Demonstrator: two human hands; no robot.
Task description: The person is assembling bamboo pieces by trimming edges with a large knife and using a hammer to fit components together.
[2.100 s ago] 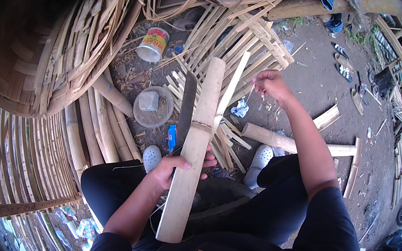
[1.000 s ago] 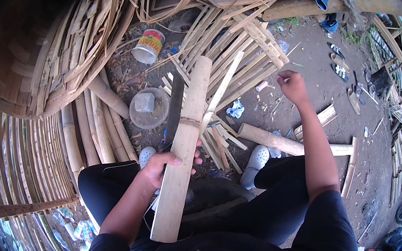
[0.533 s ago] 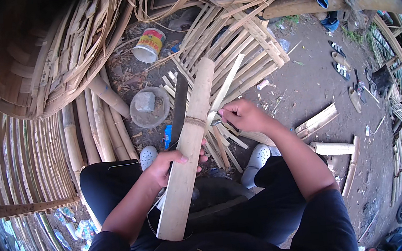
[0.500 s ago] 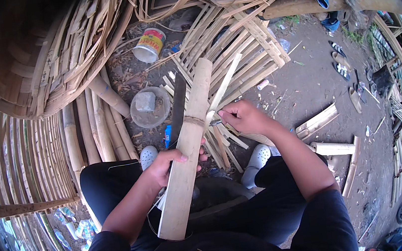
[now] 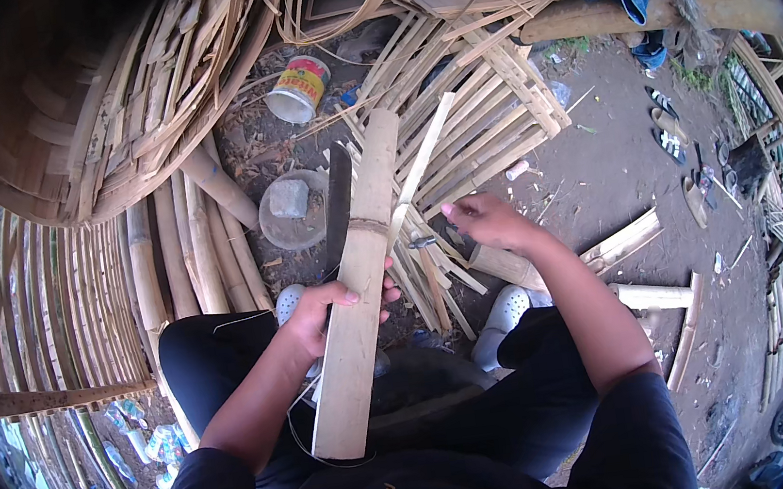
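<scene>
Two containers are lying on the dirt ahead of the person: a tin can (image 5: 298, 88) with a yellow and red label, tipped on its side with its open mouth facing the camera, contents not discernible, and a shallow round dish (image 5: 296, 219) holding a grey stone block (image 5: 288, 198). The left hand (image 5: 329, 311) is reaching forward from the lap, its grip wrapping closed around a long split bamboo slat (image 5: 363, 282) that is running from the person's lap up and away toward the pile of thin bamboo strips (image 5: 465, 128). A dark machete blade (image 5: 339, 204) is lying just beside the slat's left edge, its lower end hidden under the left hand. The right hand (image 5: 484, 221) is stretching out to the right of the slat, fingers pinched shut on a thin bamboo strip (image 5: 423, 162) that is slanting up along the slat's right side. White shoes (image 5: 505, 311) are resting on the ground below.
</scene>
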